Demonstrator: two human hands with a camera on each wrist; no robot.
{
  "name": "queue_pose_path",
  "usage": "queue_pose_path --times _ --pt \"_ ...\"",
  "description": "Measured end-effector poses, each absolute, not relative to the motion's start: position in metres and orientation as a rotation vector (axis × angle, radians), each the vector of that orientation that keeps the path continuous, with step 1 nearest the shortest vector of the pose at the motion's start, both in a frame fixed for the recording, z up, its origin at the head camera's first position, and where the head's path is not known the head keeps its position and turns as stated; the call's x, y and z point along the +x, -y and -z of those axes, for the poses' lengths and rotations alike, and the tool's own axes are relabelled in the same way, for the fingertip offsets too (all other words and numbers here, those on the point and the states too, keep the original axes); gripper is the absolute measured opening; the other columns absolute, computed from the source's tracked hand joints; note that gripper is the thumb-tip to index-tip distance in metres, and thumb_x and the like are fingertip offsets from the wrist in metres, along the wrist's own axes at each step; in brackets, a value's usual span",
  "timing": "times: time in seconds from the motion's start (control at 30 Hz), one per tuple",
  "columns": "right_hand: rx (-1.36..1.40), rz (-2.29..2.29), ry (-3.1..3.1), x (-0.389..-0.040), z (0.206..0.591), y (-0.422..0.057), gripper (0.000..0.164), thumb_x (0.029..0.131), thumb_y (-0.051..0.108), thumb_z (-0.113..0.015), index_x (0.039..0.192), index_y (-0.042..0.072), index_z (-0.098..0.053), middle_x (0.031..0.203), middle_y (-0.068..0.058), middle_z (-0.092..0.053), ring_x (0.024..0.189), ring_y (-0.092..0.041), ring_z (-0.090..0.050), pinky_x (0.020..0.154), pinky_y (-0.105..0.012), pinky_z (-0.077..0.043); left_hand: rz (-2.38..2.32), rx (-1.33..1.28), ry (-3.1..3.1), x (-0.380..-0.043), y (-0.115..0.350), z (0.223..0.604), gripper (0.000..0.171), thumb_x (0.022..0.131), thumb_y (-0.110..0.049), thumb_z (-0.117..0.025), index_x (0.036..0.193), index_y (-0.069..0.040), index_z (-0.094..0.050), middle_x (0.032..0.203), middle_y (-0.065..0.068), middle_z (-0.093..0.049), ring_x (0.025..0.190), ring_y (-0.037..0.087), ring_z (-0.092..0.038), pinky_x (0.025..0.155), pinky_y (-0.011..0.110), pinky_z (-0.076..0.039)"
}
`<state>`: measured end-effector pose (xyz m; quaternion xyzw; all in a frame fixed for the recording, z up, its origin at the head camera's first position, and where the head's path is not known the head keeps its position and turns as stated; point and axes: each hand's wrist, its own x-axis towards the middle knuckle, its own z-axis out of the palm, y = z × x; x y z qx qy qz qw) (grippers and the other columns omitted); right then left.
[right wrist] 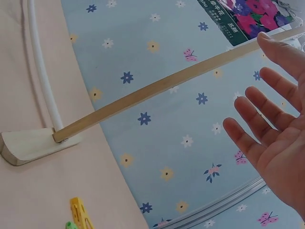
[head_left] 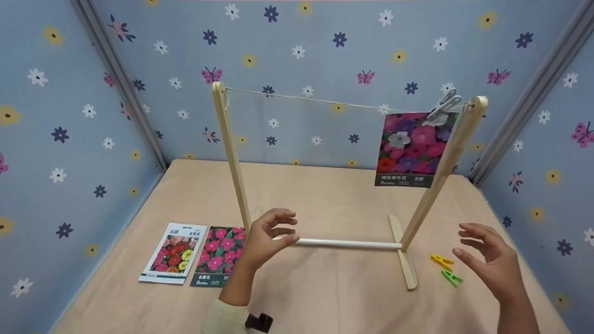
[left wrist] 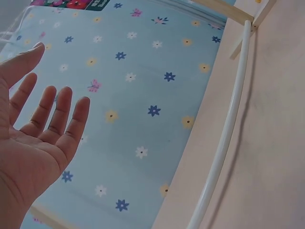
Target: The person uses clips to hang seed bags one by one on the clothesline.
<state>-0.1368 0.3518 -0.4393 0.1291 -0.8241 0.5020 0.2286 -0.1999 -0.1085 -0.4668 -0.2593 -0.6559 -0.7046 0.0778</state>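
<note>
pale cream left sleeve [head_left: 225,318], small black boxy device [head_left: 263,323] against it

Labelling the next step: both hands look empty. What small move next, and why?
Probably lower the left hand to the dark-green, pink-flowered paper packet: it lies loose nearby, and the hand is empty. The thin white string has bare length beside the multicoloured flower packet clipped there; a yellow plastic clip and green plastic clip lie near the right hand.
</note>
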Motion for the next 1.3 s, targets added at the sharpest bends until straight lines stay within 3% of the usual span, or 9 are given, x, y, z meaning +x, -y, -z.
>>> queue_pose_path --times 0.17,0.3,0.67,0.9,1.1,1.3 --pt "0.312 -1.375 2.270 -0.132 0.447 -0.353 0.054 0.079 -0.017 -0.071 0.129 -0.004 -0.057 0.124 -0.012 -0.055 0.108 -0.013 -0.056 0.089 -0.016 -0.049 2.117 -0.724 1.906 -0.195 0.119 0.475 0.040 0.078 0.010 -0.076 0.115 0.005 -0.062 0.115 0.020 -0.059 0.105 0.039 -0.060 0.087 0.048 -0.054" --pt "0.265 -1.340 2.300 -0.130 0.453 -0.353 0.049 0.081 -0.012 -0.072 0.128 -0.003 -0.059 0.122 -0.010 -0.056 0.107 -0.012 -0.057 0.088 -0.015 -0.048 2.124 -0.655 1.891 -0.190 0.129 0.480 0.039 0.079 0.010 -0.075 0.115 0.005 -0.062 0.113 0.015 -0.061 0.104 0.038 -0.060 0.088 0.049 -0.054" --pt "0.091 -1.309 2.350 -0.125 0.468 -0.359 0.044 0.084 -0.005 -0.073 0.126 0.000 -0.061 0.121 -0.007 -0.057 0.103 -0.008 -0.058 0.086 -0.013 -0.048 2.115 -0.478 1.869 -0.178 0.165 0.494 0.037 0.079 0.010 -0.074 0.113 0.012 -0.060 0.108 0.012 -0.065 0.101 0.025 -0.063 0.087 0.035 -0.055" --pt "0.028 -1.278 2.395 -0.119 0.477 -0.365 0.047 0.085 0.001 -0.074 0.130 0.000 -0.059 0.120 0.006 -0.055 0.103 -0.003 -0.056 0.085 -0.011 -0.048 2.105 -0.292 1.882 -0.172 0.188 0.501 0.039 0.077 0.009 -0.076 0.113 0.011 -0.061 0.109 0.030 -0.060 0.100 0.032 -0.063 0.088 0.041 -0.055" --pt "-0.037 -1.267 2.422 -0.116 0.488 -0.373 0.048 0.085 0.006 -0.075 0.130 0.001 -0.058 0.121 0.009 -0.054 0.103 -0.001 -0.056 0.083 -0.010 -0.048 2.056 -0.124 1.983 -0.166 0.205 0.507 0.038 0.080 0.003 -0.078 0.116 0.004 -0.063 0.115 0.023 -0.061 0.108 0.034 -0.060 0.093 0.035 -0.053" --pt "-0.105 -1.276 2.436 -0.115 0.497 -0.379 0.048 0.086 0.008 -0.075 0.130 0.001 -0.058 0.120 0.007 -0.053 0.101 0.001 -0.056 0.082 -0.010 -0.049 2.000 -0.012 2.049 -0.164 0.219 0.512 0.038 0.080 -0.002 -0.079 0.115 0.002 -0.064 0.112 0.014 -0.064 0.106 0.023 -0.063 0.095 0.035 -0.051"
